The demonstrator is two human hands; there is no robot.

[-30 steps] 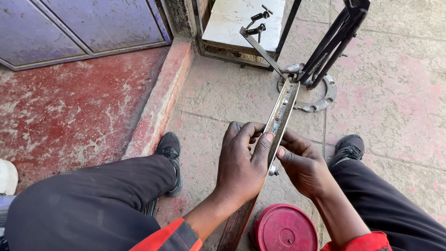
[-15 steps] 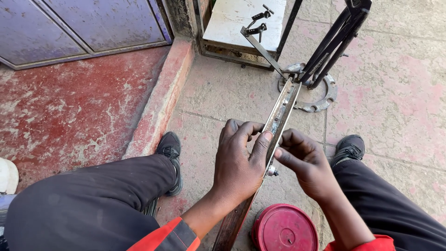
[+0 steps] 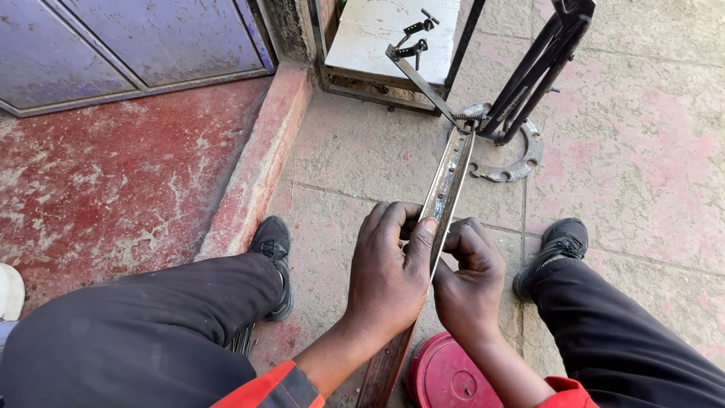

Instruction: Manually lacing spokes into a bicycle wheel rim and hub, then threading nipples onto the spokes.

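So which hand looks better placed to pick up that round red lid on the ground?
Probably the right hand: it sits almost directly above the round red lid, while the left hand is wrapped around the long metal bar.

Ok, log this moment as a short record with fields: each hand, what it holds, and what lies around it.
left hand: wrapped over the long metal bar, thumb on its edge
right hand: pinching the same bar from the other side
bar: narrow, shiny, runs away from the person to a black metal frame
on the ground: metal ring at the frame's foot; red round lid by the right wrist
feet: black shoes either side, on paving slabs
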